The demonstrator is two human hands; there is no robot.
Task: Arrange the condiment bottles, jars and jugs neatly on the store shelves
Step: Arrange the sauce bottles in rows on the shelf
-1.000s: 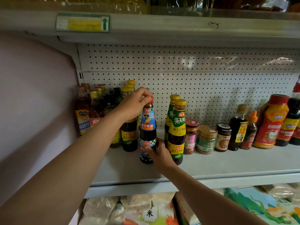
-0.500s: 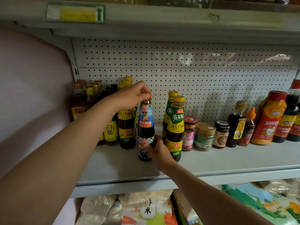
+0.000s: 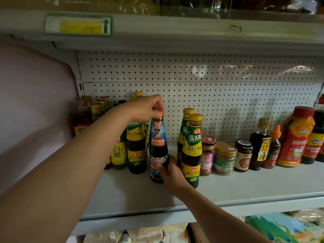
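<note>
Judging from the shelf [image 3: 228,188], arranging is partway: the blue-label bottle [image 3: 158,146] is held by both grips, left hand [image 3: 145,107] pinching its cap, right hand [image 3: 172,174] curled round its base, while loose jars [image 3: 225,157] at 3 o'clock remain unaligned.

Left hand [image 3: 145,107] covers the blue-label bottle's [image 3: 157,137] red cap; top-shelf goods [image 3: 210,4] blur, cut off above.

Dark bottle [image 3: 158,149], red cap, blue label; neighbouring bottles [image 3: 191,151] yellow-green labelled; white perforated back panel [image 3: 228,95]; pale grey shelf [image 3: 228,188].
</note>
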